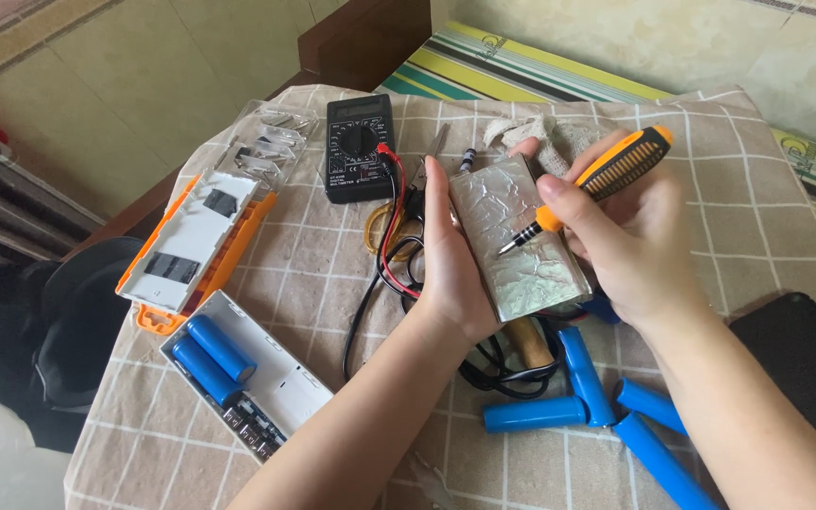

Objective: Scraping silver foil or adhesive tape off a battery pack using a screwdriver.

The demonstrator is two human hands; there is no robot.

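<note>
Silver foil is what I'm staring at: a flat foil-wrapped pack [512,236], cradled upright in my left hand [450,274], fingers curled behind it and thumb along its near edge. My right hand [630,236] pinches an orange-and-black screwdriver [587,189], whose tip is touching the middle of the pack's face. Everything else sits around that pack: black multimeter [359,146] up-left of it, its red and black leads [391,255] trailing just left, loose blue cylindrical cells [583,387] on the desk [314,255] right below, white case [247,373] holding two more cells well off to the lower left. My take: keep the tip shallow and slide along the foil, don't poke through.
</note>
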